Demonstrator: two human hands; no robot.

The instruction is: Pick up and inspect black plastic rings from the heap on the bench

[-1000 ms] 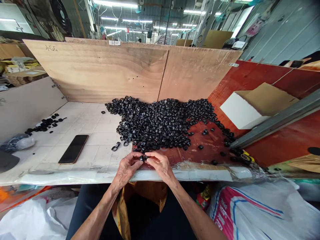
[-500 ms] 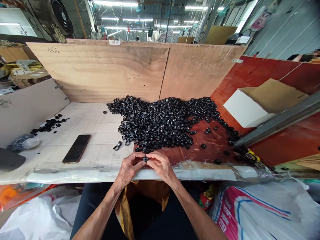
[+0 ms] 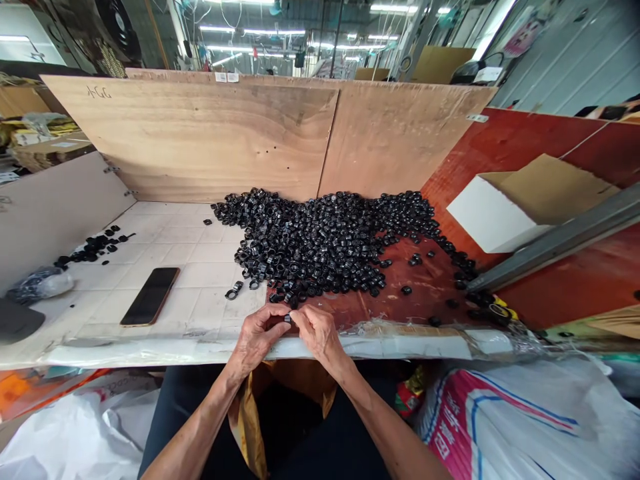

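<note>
At the front edge of the table, my left hand [image 3: 256,339] pinches a small black plastic ring [image 3: 287,319] between thumb and fingertips. My right hand [image 3: 318,333] is close against it, its fingers bent together and its fingertips at the ring's right side. Whether something else sits in the right fingers is hidden. Just beyond both hands spreads a large heap of small black rings [image 3: 320,243]. A pair of loose rings [image 3: 233,290] lies to the left of the heap.
A phone [image 3: 150,297] lies on the left of the table, with a small group of black pieces [image 3: 95,247] behind it. Wooden boards [image 3: 225,140] wall the back. An open carton [image 3: 493,213] and a metal bar [image 3: 555,230] stand right. A brown bag [image 3: 247,433] hangs open below my hands.
My right hand's fingers have bent and shifted slightly on the black piece, and less of it shows between the hands. The whole view has shifted a little.
</note>
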